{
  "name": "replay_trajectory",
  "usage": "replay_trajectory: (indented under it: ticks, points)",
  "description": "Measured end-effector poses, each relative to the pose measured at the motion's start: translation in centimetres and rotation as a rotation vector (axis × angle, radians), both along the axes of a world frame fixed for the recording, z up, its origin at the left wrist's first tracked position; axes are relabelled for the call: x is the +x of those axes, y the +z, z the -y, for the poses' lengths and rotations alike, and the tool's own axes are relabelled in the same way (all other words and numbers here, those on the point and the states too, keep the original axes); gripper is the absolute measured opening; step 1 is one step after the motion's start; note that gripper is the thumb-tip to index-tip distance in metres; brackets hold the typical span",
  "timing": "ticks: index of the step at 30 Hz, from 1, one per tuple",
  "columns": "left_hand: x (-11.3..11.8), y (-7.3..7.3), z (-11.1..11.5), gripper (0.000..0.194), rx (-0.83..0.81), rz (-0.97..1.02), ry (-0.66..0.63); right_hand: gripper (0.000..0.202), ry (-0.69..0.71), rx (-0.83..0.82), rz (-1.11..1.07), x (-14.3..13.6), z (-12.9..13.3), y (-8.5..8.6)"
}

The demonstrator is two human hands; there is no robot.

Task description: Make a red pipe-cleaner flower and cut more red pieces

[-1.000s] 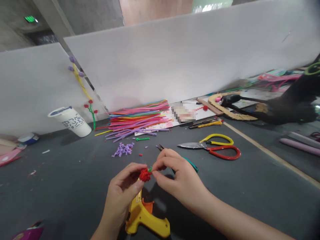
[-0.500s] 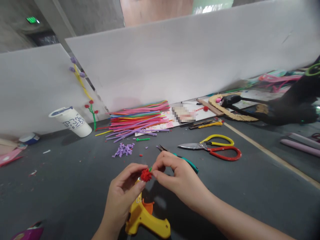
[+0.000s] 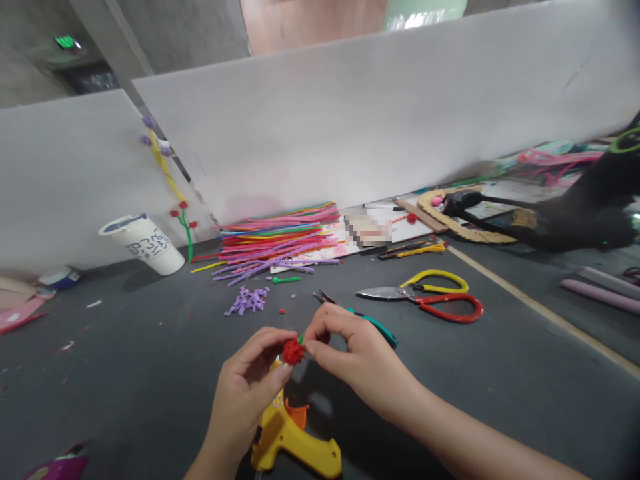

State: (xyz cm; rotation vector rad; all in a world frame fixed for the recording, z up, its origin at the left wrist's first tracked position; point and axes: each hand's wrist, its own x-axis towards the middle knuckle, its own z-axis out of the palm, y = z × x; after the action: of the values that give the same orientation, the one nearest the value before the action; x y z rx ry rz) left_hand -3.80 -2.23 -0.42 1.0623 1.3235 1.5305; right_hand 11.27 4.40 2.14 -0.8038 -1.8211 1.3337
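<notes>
Between the thumb and fingers of my left hand (image 3: 245,383) is a small red pipe-cleaner flower (image 3: 293,351). My right hand (image 3: 357,357) pinches a short green stem (image 3: 301,339) at the flower's upper right edge; its fingertips hide most of it. Below my hands a yellow glue gun (image 3: 300,450) with an orange trigger lies on the dark table. Teal-handled pliers (image 3: 383,328) lie partly hidden behind my right hand. Just beyond my fingers are a heap of purple snippets (image 3: 247,300) and a short green piece with a rounded end (image 3: 287,280).
Scissors (image 3: 440,297) with yellow and red handles lie at right, with a yellow cutter (image 3: 420,249) behind. Colourful pipe cleaners (image 3: 280,237) are bunched along the white partition (image 3: 350,133). A tilted white cup (image 3: 145,243) stands at left beside finished pipe-cleaner flowers (image 3: 185,220).
Hardly anything differs. The red flower has shifted very slightly between my fingers, and both hands keep the same hold.
</notes>
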Motion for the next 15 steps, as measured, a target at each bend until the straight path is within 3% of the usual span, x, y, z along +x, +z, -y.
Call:
replay_trajectory:
  ticks: [15]
  points:
    - [0.09,0.0,0.0,0.021,-0.008,-0.034,0.021,0.019,-0.001,0.01,-0.007,-0.06,-0.03,0.0]
